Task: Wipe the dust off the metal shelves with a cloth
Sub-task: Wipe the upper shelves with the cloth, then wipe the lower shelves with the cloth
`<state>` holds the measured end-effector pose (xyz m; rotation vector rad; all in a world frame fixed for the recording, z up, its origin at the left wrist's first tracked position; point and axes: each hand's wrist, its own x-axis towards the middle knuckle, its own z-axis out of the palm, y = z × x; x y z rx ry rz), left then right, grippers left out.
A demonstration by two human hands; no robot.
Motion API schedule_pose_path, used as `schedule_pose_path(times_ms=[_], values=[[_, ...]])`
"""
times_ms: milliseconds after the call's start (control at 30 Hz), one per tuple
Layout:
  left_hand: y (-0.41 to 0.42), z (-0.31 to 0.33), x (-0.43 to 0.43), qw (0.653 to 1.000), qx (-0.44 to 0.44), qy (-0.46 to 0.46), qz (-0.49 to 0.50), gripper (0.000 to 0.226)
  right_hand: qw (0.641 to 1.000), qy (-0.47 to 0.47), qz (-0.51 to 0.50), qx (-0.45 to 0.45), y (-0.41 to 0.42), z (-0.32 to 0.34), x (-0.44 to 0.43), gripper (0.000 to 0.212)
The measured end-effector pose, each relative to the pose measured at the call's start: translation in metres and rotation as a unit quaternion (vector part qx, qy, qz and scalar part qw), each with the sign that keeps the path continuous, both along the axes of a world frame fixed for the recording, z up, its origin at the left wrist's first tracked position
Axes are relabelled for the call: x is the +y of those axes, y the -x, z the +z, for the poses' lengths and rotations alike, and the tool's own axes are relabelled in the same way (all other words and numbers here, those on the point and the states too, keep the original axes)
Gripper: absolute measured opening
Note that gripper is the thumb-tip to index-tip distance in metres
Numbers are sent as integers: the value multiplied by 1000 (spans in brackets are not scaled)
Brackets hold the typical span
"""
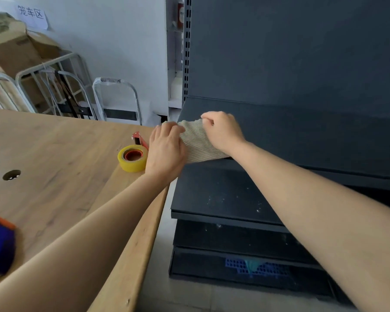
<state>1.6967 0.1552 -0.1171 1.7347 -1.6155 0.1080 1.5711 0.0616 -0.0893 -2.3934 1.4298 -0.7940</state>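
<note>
Ribbed cloth (196, 140) lies on the front-left corner of the upper metal shelf (302, 136), probably soft, light and limp. Left hand (167, 149) curls over its near end; right hand (223, 129) pinches the far edge, sensible holds for spreading it.

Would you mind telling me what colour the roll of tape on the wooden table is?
Yellow, with an orange-red core; the roll of tape shows in the head view.
</note>
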Motion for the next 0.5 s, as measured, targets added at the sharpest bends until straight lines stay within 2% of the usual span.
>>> schedule_pose_path(times_ms=[67, 133, 200, 267, 400, 500], values=[[12, 4, -18, 997, -57, -54, -21, 35, 996, 36, -25, 77, 19, 3, 1, 31], [24, 6, -36, 984, -90, -153, -11, 50, 987, 64, -26, 144, 39, 1, 2, 28], [34, 5, -51, 956, -92, -278, 24, 67, 980, 89, -8, 178, 59, -3, 6, 27], [42, 1, -60, 930, -114, -345, 51, 75, 973, 104, 8, 206, 78, -9, 11, 29], [50, -8, -63, 936, -145, -316, 59, 70, 958, 100, 18, 269, 110, -19, 14, 31], [55, -15, -61, 950, -151, -271, 45, 60, 960, 110, 41, 254, 125, -22, 18, 27]])
